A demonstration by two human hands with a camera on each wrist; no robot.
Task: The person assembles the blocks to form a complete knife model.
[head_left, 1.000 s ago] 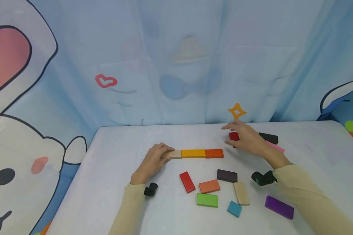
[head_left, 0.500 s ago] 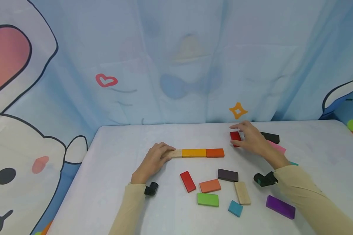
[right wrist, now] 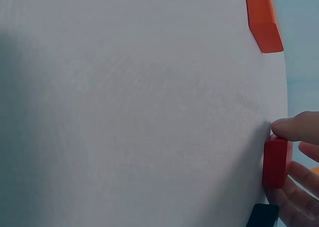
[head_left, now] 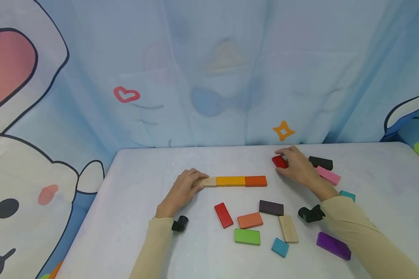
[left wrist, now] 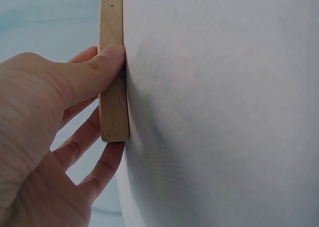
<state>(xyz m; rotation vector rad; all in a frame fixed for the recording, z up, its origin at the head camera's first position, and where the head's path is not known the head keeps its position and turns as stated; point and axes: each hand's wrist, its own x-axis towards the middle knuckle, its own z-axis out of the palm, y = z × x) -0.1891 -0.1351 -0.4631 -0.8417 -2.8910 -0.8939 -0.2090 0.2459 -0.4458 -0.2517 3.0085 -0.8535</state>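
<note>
A natural wood block, a yellow block and an orange block lie end to end in a row. My left hand grips the wood block at the row's left end; in the left wrist view the thumb lies on the block and fingers are behind it. To the right of the row, my right hand holds a red block between thumb and fingers. The right wrist view shows the thumb at one end of this red block.
Nearer on the table lie another red block, a coral block, a green block, a dark block, a wood block, a blue block and a purple block. Black, pink and teal blocks lie right.
My right hand has closed on the red block, which has turned and now lies more slanted. The left hand has stayed on the wood block.
</note>
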